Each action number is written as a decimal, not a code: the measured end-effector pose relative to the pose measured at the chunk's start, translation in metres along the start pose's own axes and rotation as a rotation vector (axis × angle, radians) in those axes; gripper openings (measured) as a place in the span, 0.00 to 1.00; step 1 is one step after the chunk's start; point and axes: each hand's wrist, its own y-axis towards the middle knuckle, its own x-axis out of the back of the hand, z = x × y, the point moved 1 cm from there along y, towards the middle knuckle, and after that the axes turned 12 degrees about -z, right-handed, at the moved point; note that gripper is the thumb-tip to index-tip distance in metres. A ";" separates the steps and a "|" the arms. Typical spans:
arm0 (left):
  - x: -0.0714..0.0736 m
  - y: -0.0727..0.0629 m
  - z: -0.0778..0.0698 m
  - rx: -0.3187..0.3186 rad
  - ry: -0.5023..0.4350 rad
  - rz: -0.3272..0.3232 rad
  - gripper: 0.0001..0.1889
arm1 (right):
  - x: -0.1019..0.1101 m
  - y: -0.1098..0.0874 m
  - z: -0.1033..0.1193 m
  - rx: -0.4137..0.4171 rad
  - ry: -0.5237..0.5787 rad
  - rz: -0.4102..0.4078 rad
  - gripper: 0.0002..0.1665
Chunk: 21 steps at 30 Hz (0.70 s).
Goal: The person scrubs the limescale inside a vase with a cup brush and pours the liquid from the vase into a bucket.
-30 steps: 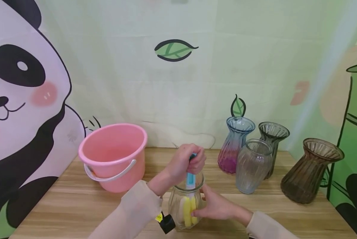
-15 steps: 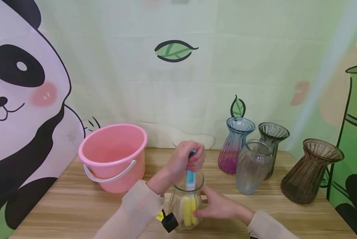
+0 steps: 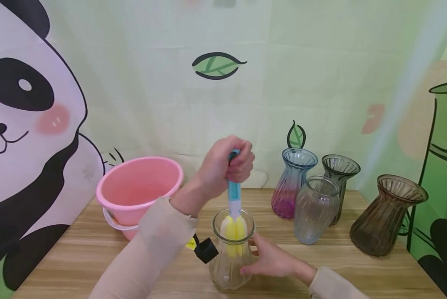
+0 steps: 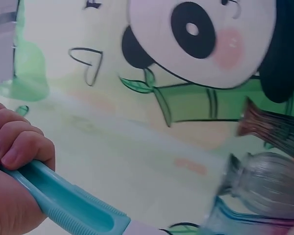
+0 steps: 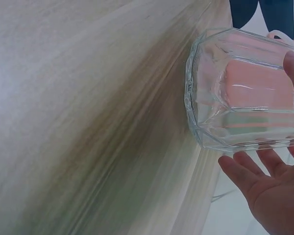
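In the head view my left hand [image 3: 225, 162] grips the blue handle of a sponge bottle brush [image 3: 234, 193] from above. Its yellow and white sponge head sits in the mouth of a clear glass vase [image 3: 227, 270], partly above the rim. The left wrist view shows curled fingers [image 4: 27, 144] round the ridged handle [image 4: 83, 205]; the sponge is out of that frame. Low on the vase's side, my right hand [image 3: 272, 257] holds it, thumb at the front and fingers behind. In the right wrist view, thumb and fingers lie on opposite sides of the faceted glass [image 5: 259, 88].
A pink bucket [image 3: 141, 203] with a white handle stands at the left, partly behind my left sleeve. On the right are a blue-purple vase [image 3: 288, 195], a clear vase [image 3: 315, 211], a dark grey vase [image 3: 341, 166] and a brown vase [image 3: 382, 224], all on the wood-grain table [image 3: 294, 284].
My left hand has risen with the brush, drawing its sponge from near the vase's bottom up to the mouth. My right hand has stayed on the vase.
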 end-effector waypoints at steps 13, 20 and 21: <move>0.005 -0.003 0.008 0.016 -0.032 0.000 0.21 | -0.006 0.002 -0.003 0.018 0.017 -0.058 0.57; 0.016 -0.015 0.043 0.046 -0.016 -0.054 0.20 | -0.007 0.001 -0.003 0.011 0.011 -0.071 0.55; 0.017 -0.018 0.051 0.063 -0.013 -0.054 0.20 | -0.007 0.001 -0.003 0.012 0.008 -0.071 0.54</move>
